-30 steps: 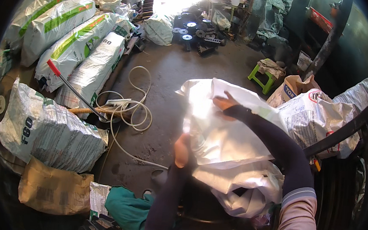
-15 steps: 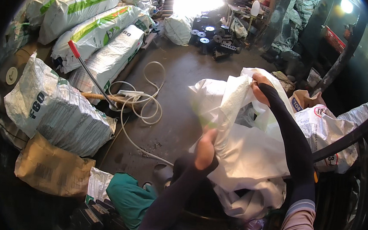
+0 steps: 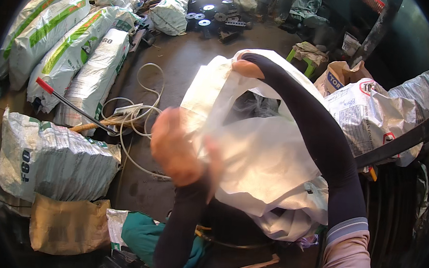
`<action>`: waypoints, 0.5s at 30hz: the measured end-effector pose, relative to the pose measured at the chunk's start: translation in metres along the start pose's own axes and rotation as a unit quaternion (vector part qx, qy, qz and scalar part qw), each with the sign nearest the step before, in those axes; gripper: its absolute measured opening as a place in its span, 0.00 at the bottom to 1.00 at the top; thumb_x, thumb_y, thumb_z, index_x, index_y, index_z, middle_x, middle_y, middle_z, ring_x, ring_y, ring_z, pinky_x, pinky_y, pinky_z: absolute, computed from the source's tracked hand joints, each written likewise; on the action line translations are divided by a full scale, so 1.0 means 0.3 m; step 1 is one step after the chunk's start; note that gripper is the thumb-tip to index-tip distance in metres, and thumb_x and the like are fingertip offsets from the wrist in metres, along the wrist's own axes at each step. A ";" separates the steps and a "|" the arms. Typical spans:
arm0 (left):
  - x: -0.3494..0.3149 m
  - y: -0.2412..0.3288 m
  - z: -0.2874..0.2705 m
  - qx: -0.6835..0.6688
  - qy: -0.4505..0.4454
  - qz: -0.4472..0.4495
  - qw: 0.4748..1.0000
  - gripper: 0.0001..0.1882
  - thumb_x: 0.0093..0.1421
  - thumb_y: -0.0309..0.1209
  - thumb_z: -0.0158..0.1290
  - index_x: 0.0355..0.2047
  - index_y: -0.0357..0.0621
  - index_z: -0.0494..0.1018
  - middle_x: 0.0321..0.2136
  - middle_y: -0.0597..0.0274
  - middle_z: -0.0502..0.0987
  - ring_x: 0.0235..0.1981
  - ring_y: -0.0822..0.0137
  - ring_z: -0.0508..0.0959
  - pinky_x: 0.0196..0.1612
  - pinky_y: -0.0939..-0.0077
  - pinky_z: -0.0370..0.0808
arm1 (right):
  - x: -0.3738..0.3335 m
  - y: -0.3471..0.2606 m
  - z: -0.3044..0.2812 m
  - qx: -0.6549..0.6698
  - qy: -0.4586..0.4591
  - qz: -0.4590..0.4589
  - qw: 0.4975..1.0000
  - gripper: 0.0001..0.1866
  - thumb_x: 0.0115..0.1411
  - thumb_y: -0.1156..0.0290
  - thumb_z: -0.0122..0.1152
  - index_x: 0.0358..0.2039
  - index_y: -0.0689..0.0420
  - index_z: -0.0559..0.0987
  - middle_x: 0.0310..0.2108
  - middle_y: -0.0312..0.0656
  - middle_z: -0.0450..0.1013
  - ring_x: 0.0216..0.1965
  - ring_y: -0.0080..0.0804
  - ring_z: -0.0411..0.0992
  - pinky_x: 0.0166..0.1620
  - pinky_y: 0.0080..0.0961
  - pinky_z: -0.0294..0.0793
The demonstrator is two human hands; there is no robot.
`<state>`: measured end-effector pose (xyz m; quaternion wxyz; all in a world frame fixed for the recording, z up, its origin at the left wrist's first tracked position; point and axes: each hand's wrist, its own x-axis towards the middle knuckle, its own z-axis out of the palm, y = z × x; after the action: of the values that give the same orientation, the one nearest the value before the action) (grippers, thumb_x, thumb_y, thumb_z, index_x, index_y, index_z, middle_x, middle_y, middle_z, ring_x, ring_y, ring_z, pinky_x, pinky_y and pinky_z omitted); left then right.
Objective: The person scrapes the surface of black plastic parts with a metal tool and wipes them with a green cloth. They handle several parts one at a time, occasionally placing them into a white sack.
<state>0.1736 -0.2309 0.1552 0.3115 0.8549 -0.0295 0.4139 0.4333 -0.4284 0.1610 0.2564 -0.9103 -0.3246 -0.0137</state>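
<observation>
A large white woven plastic sack (image 3: 268, 158) lies over my lap with its mouth gaping upward. Crumpled clear plastic (image 3: 257, 107) shows inside it. My right hand (image 3: 249, 67) is closed on the sack's far rim, its fingers partly hidden by the fabric. At the sack's left edge is my left hand (image 3: 175, 148), smeared by motion. Its thumb looks apart from the fingers, but whether it grips the fabric does not show. Dark sleeves cover both forearms.
Full white-and-green sacks (image 3: 75, 47) lie at the far left, near a stack of folded sacks (image 3: 73, 163) and a brown paper bag (image 3: 68, 226). A red-handled metal rod (image 3: 68, 103) and a looped white cable (image 3: 161, 87) are left of me. More bags (image 3: 367, 116) stand at right.
My left hand has moved up and left from the sack's near side. My right hand has shifted left with the rim, and the sack's mouth is spread wider. The whole view has shifted too.
</observation>
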 end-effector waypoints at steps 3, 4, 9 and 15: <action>0.061 -0.019 0.152 0.168 -0.145 0.130 0.966 0.50 0.42 0.46 0.68 0.63 0.39 0.61 0.59 0.40 0.65 0.62 0.43 0.65 0.68 0.48 0.54 | -0.054 -0.021 0.009 0.104 0.000 0.001 0.995 0.16 0.59 0.59 0.55 0.32 0.60 0.81 0.30 0.48 0.77 0.34 0.34 0.77 0.39 0.27 0.72; 0.086 -0.055 0.221 0.182 -0.126 0.146 0.964 0.52 0.39 0.50 0.69 0.62 0.39 0.63 0.60 0.39 0.64 0.63 0.41 0.64 0.69 0.47 0.53 | -0.075 -0.041 0.001 0.109 -0.019 0.020 0.994 0.18 0.59 0.57 0.55 0.35 0.59 0.81 0.31 0.47 0.78 0.35 0.35 0.77 0.41 0.27 0.72; 0.076 -0.334 0.428 0.146 -0.161 0.163 0.962 0.30 0.53 0.46 0.61 0.51 0.40 0.74 0.46 0.50 0.77 0.51 0.53 0.76 0.63 0.53 0.64 | -0.193 -0.229 -0.078 -0.077 -0.148 0.002 0.986 0.25 0.62 0.48 0.53 0.45 0.57 0.81 0.43 0.49 0.78 0.45 0.40 0.76 0.49 0.28 0.72; 0.076 -0.384 0.409 -0.111 -0.324 -0.072 0.937 0.15 0.60 0.38 0.54 0.40 0.40 0.79 0.28 0.49 0.81 0.35 0.50 0.81 0.46 0.61 0.75 | -0.482 -0.412 -0.169 -0.053 0.023 0.133 0.989 0.33 0.57 0.57 0.65 0.59 0.59 0.69 0.60 0.58 0.65 0.59 0.53 0.66 0.59 0.39 0.67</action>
<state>0.3088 -0.2019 0.0563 0.4066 0.9026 -0.1127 0.0848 0.2523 -0.4556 0.2339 0.2149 -0.9571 -0.1937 -0.0176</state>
